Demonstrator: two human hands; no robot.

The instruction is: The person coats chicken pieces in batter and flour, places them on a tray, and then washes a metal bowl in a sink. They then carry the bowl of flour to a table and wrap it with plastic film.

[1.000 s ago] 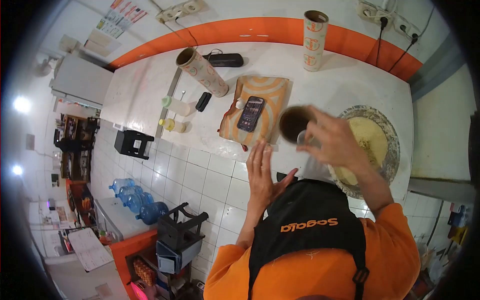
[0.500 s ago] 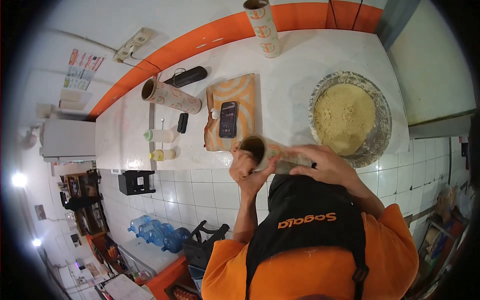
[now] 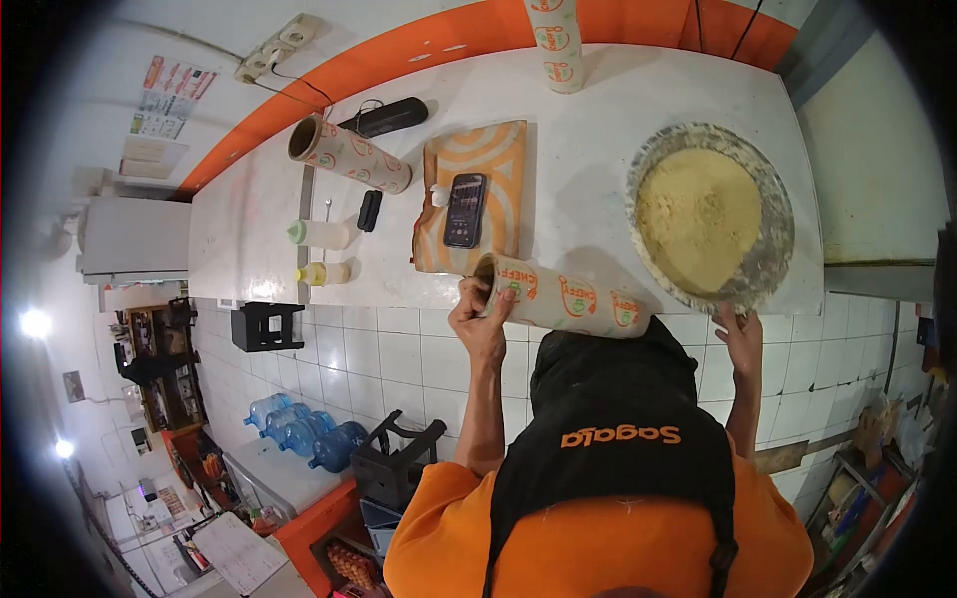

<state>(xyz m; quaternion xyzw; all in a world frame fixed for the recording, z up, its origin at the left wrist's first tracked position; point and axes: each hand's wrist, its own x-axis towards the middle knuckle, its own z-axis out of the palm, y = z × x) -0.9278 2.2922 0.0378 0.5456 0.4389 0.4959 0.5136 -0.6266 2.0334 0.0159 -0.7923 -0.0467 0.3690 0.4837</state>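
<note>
My left hand (image 3: 480,317) is wrapped around one end of a printed cardboard tube (image 3: 573,301), its thumb on the outside near the opening. The tube lies sideways at the table's front edge, its far end near my apron. At the right, my right hand (image 3: 739,334) grips the near rim of a wide metal bowl (image 3: 776,254), which has dough or flour smears on its wall. Pale yellow crumbly powder (image 3: 698,219) fills much of the bowl.
A phone (image 3: 465,210) lies on an orange patterned packet (image 3: 503,149). Another printed tube (image 3: 354,157) lies to the left, and a third tube (image 3: 560,50) stands at the back. Two small bottles (image 3: 324,234) (image 3: 324,273) and a black case (image 3: 384,118) are also on the table (image 3: 588,149).
My right hand has left the tube and moved right to the bowl's rim. My left hand still holds the tube, now seen more side-on. The camera view has shifted slightly.
</note>
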